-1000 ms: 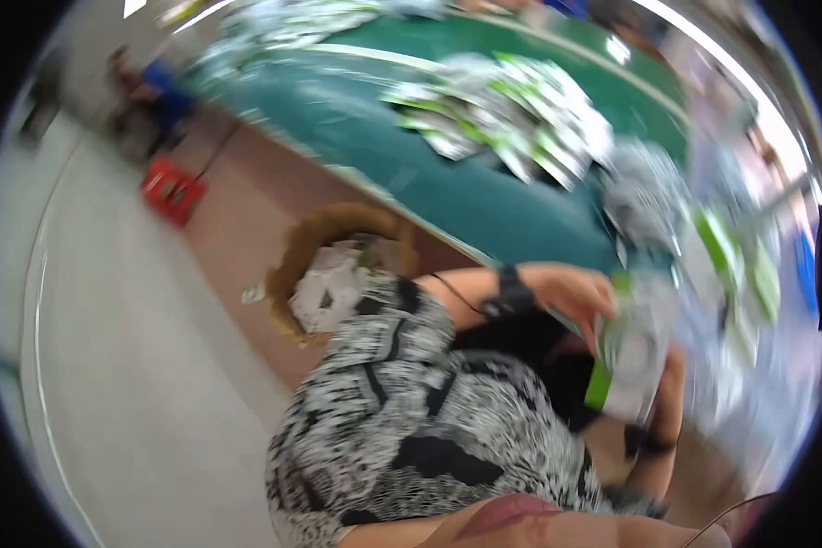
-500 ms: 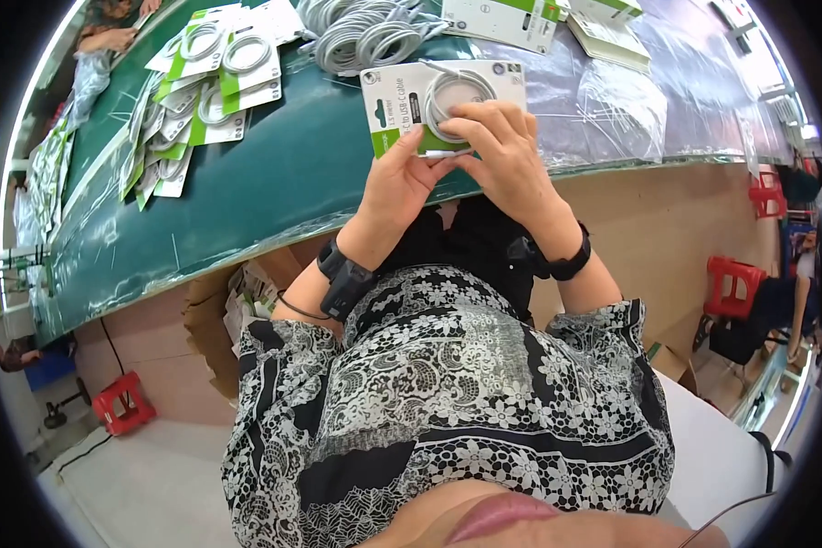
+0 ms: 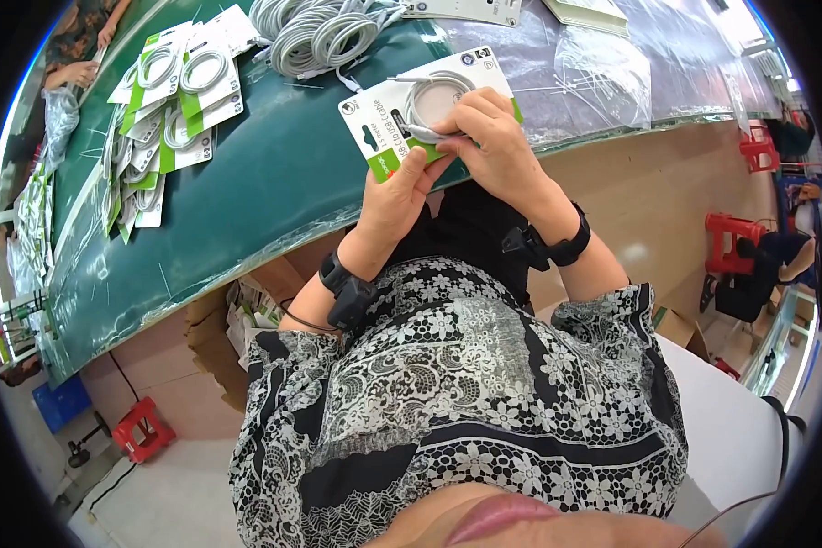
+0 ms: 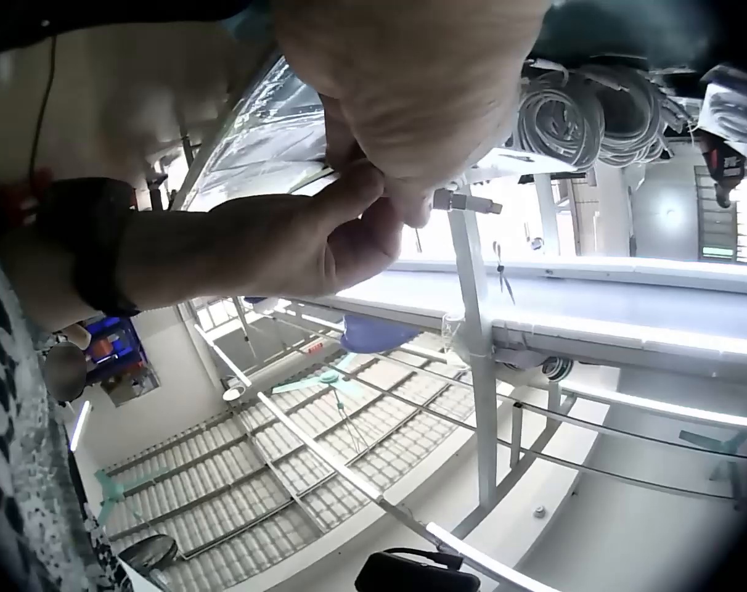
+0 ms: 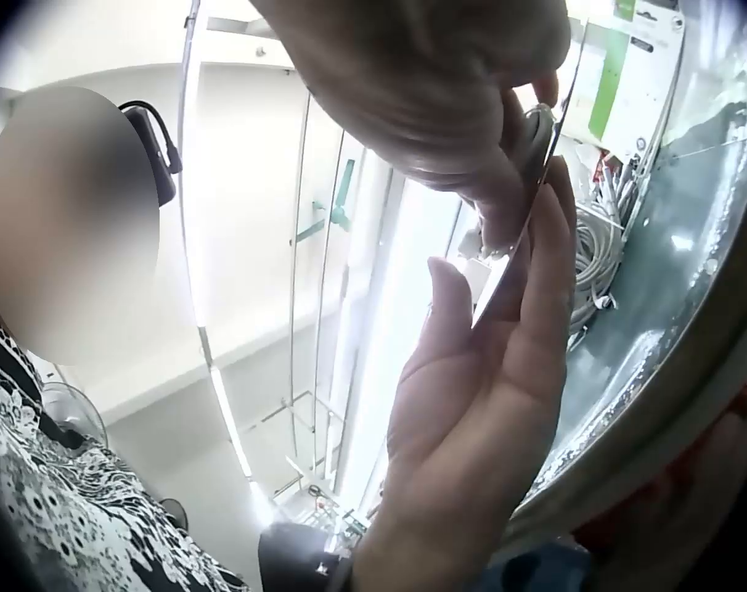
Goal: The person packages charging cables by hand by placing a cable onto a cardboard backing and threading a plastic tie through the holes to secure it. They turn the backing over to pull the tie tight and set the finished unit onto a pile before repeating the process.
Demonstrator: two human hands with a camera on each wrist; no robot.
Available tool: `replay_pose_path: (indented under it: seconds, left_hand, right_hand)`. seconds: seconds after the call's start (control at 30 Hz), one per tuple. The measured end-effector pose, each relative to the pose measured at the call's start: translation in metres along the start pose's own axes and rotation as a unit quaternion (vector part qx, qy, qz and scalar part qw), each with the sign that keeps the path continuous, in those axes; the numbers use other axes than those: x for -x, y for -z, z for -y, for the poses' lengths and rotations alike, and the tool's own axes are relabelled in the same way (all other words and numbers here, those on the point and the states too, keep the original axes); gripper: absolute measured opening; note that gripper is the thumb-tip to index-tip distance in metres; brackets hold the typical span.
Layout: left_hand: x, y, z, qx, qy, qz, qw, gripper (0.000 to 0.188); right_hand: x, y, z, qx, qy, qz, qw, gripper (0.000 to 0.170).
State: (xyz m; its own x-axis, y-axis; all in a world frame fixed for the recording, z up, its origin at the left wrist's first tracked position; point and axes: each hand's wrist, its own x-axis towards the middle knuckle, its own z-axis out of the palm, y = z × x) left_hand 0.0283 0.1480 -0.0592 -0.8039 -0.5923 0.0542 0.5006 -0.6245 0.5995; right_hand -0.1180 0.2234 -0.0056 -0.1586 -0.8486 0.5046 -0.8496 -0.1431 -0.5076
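A printed card (image 3: 365,128) labelled for a USB-C cable is held up at the near edge of a green table (image 3: 274,173), a coiled grey cable (image 3: 418,91) on its face. We see part of that coil and the lower print covered by fingers, and the card's back is hidden from the head view. Its long axis slants from lower left to upper right, the end with the hanging hole pointing left, the lettering running sideways. The left hand (image 3: 395,201) grips the lower edge, thumb on the front and fingers behind, a narrow pinch that we make out in the right wrist view. The right hand (image 3: 498,151) curls its fingers over the coil; we cannot tell exactly where its thumb presses. In the left wrist view, a cable plug (image 4: 467,201) juts past the fingertips, the card largely blocked by the hands. Beyond the card we find a bundle of grey cables (image 3: 306,36), cut off by the frame, and to the left a pile of carded cables (image 3: 155,137), overlapping too closely to count. To the right lies clear plastic (image 3: 612,82), its contents hard to make out.
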Motion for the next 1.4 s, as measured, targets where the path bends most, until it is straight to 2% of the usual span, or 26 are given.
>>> replay_pose_path:
  seconds: [0.17,0.27,0.43,0.53,0.57,0.67,0.7,0.8,0.83,0.93,1.07,1.23,1.33,1.4]
  left_hand:
    - [-0.003,0.003,0.008,0.012,0.008,-0.011,1.0,0.035]
    - [-0.01,0.004,0.003,0.017,0.015,-0.081,0.996,0.033]
    - [-0.012,-0.002,-0.003,0.03,0.025,-0.067,0.997,0.034]
    - [-0.012,-0.004,0.0,0.092,0.03,-0.038,0.995,0.036]
    - [-0.012,-0.002,0.004,0.093,0.032,-0.038,0.994,0.036]
    - [-0.013,0.005,0.012,0.061,0.023,-0.026,0.998,0.037]
    - [-0.013,0.007,0.013,0.06,0.025,-0.026,0.998,0.037]
    - [-0.017,-0.003,0.006,0.064,0.022,-0.065,0.996,0.038]
    - [-0.017,-0.004,0.005,0.065,0.023,-0.064,0.996,0.038]
    - [-0.015,-0.005,0.0,0.002,0.02,-0.073,0.997,0.037]
    - [-0.016,-0.011,0.006,0.002,0.005,-0.113,0.994,0.036]
    - [-0.018,-0.016,0.013,0.0,-0.015,-0.121,0.993,0.035]
    - [-0.016,-0.016,0.02,0.025,-0.004,-0.112,0.993,0.036]
    - [-0.016,-0.018,0.018,0.031,0.002,-0.11,0.993,0.036]
  right_hand:
    - [0.007,-0.005,-0.001,0.032,0.034,0.016,0.999,0.025]
    - [0.004,-0.01,-0.008,-0.061,0.038,-0.044,0.996,0.023]
    - [0.006,-0.006,-0.02,-0.052,0.071,-0.072,0.994,0.024]
    - [0.008,-0.005,-0.025,-0.066,0.07,-0.062,0.993,0.022]
    - [0.008,-0.003,-0.024,-0.065,0.068,-0.062,0.994,0.022]
    - [0.005,0.003,-0.018,-0.092,-0.03,0.008,0.995,0.021]
    - [0.004,0.006,-0.019,-0.092,-0.032,0.007,0.995,0.021]
    - [-0.001,0.017,-0.028,-0.008,0.039,0.034,0.999,0.018]
    - [0.0,0.02,-0.027,-0.006,0.037,0.034,0.999,0.018]
    - [0.0,0.024,-0.026,0.101,0.108,0.008,0.989,0.016]
    - [0.002,0.018,-0.021,0.12,0.166,0.002,0.979,0.016]
    - [0.009,0.012,-0.02,0.124,0.134,-0.028,0.983,0.017]
    - [0.015,0.004,-0.011,0.082,0.048,-0.056,0.994,0.02]
    - [0.014,0.004,-0.012,0.104,0.071,-0.052,0.991,0.02]
